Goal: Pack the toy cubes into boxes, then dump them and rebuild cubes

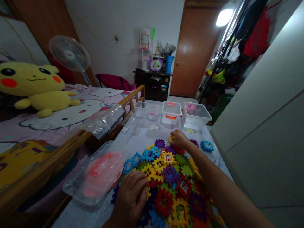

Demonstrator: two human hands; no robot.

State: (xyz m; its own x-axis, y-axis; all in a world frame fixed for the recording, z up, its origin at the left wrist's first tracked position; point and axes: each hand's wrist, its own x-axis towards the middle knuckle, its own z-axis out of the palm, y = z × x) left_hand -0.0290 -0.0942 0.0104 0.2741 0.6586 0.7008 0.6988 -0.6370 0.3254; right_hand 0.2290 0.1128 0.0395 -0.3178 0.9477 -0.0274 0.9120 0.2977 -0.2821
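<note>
A heap of colourful interlocking plastic building blocks (170,174), with toothed edges and some with window inserts, covers the near part of the table. My right hand (180,139) reaches across to the heap's far side, its fingers closed on a small yellow block (171,138). Close by are a purple block (160,143) and, farther right, a blue block (207,146). At the heap's left edge rests my left hand (131,194), fingers loosely bent and thumb apart, with no block visible in it. Its fingertips are beside yellow blocks (148,171).
Clear plastic boxes (196,116) stand along the table's far end. A transparent lid (108,146) with pink-red lids under it lies at left. A wooden bed rail (78,139) borders the left side; a white cabinet (266,126) borders the right.
</note>
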